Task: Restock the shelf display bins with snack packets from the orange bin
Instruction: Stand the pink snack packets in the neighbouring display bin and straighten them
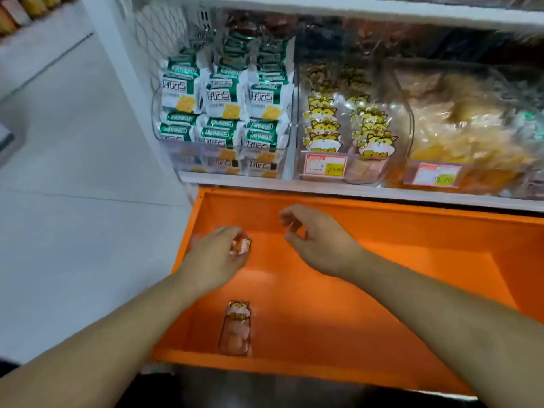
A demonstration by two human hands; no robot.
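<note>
From the head camera I see my left hand (219, 254) over the orange bin (323, 290), fingers curled round a small snack packet (241, 245). My right hand (318, 240) hovers beside it, fingers loosely curled, holding nothing I can make out. Another packet (237, 328) lies on the bin's floor near its front wall, below the shelf's display bins (353, 128).

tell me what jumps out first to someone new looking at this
The big orange bin fills the lower half, nearly bare, with one cat-print snack packet lying near its front. Above it, the left hand holds a small packet and the right hand hovers, under clear shelf bins of snacks.
</note>
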